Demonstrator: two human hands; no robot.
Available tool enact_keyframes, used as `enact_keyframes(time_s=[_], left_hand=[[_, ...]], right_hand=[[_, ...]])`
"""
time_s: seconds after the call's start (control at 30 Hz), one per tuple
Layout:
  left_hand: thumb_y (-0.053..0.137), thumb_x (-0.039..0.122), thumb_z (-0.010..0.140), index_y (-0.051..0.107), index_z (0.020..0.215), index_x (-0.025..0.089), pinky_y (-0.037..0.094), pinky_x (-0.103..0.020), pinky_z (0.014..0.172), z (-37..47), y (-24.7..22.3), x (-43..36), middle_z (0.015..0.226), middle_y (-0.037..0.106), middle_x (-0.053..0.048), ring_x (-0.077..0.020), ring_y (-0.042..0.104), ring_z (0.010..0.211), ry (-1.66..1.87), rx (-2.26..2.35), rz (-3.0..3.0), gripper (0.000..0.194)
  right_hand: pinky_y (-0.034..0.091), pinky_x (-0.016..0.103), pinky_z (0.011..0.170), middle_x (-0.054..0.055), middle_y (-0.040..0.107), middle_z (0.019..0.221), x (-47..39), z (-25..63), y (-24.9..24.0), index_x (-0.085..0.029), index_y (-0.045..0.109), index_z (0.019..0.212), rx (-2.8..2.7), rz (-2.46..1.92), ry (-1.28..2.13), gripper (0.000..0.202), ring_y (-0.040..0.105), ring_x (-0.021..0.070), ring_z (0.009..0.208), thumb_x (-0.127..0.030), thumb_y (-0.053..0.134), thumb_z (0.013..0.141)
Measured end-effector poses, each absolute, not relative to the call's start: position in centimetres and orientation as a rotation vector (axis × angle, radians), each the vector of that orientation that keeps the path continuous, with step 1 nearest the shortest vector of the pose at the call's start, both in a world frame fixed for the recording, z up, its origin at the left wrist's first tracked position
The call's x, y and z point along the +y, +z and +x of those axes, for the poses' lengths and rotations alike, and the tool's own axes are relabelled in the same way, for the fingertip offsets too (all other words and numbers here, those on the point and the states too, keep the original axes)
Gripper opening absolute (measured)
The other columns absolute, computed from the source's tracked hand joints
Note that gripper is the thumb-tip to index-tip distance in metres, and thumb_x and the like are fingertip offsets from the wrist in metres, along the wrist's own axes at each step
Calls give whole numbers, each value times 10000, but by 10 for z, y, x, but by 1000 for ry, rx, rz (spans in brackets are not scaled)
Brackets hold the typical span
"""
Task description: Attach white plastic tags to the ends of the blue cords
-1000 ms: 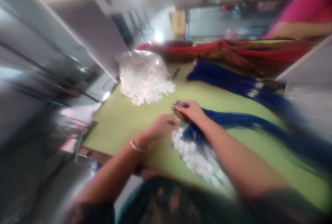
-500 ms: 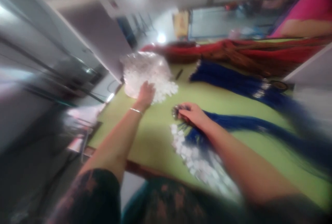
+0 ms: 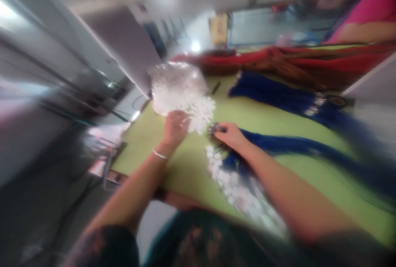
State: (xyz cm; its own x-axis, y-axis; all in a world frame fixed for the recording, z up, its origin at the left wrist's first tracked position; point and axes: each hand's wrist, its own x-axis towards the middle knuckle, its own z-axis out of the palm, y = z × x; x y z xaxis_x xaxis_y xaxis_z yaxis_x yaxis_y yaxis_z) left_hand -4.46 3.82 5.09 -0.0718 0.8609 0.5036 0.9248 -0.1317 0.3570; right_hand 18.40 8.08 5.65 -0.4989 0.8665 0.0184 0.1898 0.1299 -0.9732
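Note:
My right hand (image 3: 230, 136) is closed around a bundle of blue wires (image 3: 272, 141), close to the end where shiny metal tips show. The bundle runs off to the right across the table. Below that hand lie many small white plastic pieces (image 3: 238, 186), grouped at the ends of blue strands. My left hand (image 3: 177, 126) has its fingers curled in at the near edge of a pile of loose white pieces (image 3: 201, 112); blur hides what is between its fingertips. The pile spills from a clear plastic bag (image 3: 177, 77).
A second blue wire bundle (image 3: 266, 90) lies farther back on the green tabletop (image 3: 179, 176). Behind it stretch red and brown wires (image 3: 278, 63). A small dark strip (image 3: 216, 88) rests beside the bag. At the upper right another person's arm (image 3: 365, 32) shows.
My left hand has drawn back a little toward me from the white pile, and its fingers have curled in. My right hand keeps its hold on the blue wires.

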Motion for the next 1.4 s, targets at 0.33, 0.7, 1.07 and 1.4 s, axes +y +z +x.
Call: enact_keyframes(time_s=[0.33,0.7,1.07,1.4], left_hand=[[535,207,841,730,957,201,424,-431,852,-27,38,31,854,598,-93,-230,509,882,-740,-1866,-2539,227],[724,338,703,727,1009,148,495,-317,708,13,45,10,772,710,-63,-143,599,661,-2211,-2715,-1835,360],[782,335,649,758,951,161,504,-299,808,29,27,7,868,738,-72,-149,644,768,-2640,-2678,-1717,349],[749,335,670,768,827,188,502,-324,831,36,30,6,860,741,-56,-191,657,826,-2226,-2635,-1836,216]], right_hand=[[357,231,573,-35,507,551,82,182,49,-168,523,556,-1760,-996,1394,127,437,97,557,-276,566,608],[388,237,617,-20,564,607,80,183,43,-163,550,616,-1799,-980,1282,69,482,113,602,-231,560,629],[321,217,543,-44,486,557,72,183,44,-184,482,577,-1961,-952,1093,84,423,95,551,-194,537,640],[345,223,574,-27,540,592,72,183,42,-178,514,596,-2044,-959,996,68,467,103,570,-179,571,634]])
